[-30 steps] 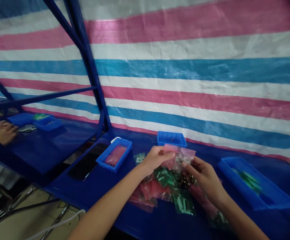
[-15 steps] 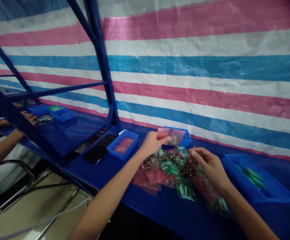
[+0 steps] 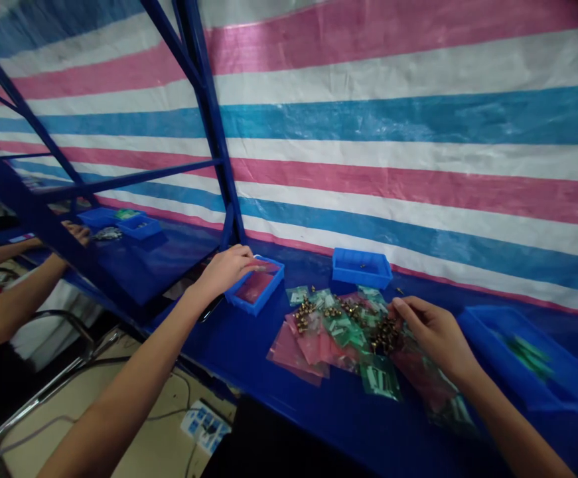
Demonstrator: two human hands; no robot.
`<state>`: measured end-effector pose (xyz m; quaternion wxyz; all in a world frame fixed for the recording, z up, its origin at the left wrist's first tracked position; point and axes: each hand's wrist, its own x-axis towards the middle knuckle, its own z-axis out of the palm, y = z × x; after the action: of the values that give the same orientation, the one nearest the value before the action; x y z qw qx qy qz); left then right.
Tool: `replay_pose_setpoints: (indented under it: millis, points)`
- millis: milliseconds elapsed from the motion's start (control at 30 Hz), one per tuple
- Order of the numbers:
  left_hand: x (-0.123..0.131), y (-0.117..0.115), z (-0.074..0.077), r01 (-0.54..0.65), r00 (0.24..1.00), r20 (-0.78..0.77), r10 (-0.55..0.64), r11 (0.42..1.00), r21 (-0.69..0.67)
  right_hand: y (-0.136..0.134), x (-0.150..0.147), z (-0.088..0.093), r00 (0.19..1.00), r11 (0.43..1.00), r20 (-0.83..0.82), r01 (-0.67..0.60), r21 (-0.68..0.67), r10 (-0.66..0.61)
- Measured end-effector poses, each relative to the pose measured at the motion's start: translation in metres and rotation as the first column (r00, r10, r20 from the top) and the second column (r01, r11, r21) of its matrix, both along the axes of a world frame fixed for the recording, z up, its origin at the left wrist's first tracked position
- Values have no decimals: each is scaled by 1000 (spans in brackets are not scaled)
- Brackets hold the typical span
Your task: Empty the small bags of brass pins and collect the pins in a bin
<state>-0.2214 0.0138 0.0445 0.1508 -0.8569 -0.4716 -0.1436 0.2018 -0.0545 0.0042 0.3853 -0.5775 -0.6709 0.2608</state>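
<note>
My left hand (image 3: 226, 269) is over the left blue tray (image 3: 257, 307), its fingers closed on the edge of a pink plastic bag (image 3: 269, 266). Other pink bags lie in that tray. Beside the pile of brass-coloured screws (image 3: 384, 334), my right hand (image 3: 431, 328) is held with thumb and fingertips together; whatever they hold is too small to make out. Around the screws are spread pink bags (image 3: 296, 352) and clear bags with greenish contents (image 3: 379, 377). A single small screw (image 3: 400, 290) lies just behind my right fingertips.
A blue tray (image 3: 361, 269) stands at the back with a tiny piece in it. At the right, a larger blue tray (image 3: 510, 318) holds green packets (image 3: 530, 355). A blue frame post (image 3: 214, 133) rises at the left. Beyond it, another person's hands (image 3: 77, 232) work.
My left hand has moved left from the back tray to the left tray, carrying the pink bag. My right hand stays by the screws. The view has shifted slightly.
</note>
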Motion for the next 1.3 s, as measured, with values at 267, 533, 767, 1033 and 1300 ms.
replay_pose_setpoints:
  millis: [267,533,767,1033,1300]
  points:
    - [19,0,-11,133,913,-402,-72,983,126,-1,-2,-6,999,999,37,-36,33,35]
    - [15,3,-17,81,911,-406,-72,997,5,-3,-3,-1,982,995,186,-61,83,45]
    - [7,7,-3,4,973,-205,-107,895,-447,-3,-4,-2,990,997,128,-65,52,58]
    - [23,3,11,19,998,-41,-44,878,-478,-2,-2,-1,993,995,116,-38,91,28]
    - [50,-3,11,-155,984,-144,103,895,-419,-2,-3,0,980,987,196,-69,142,40]
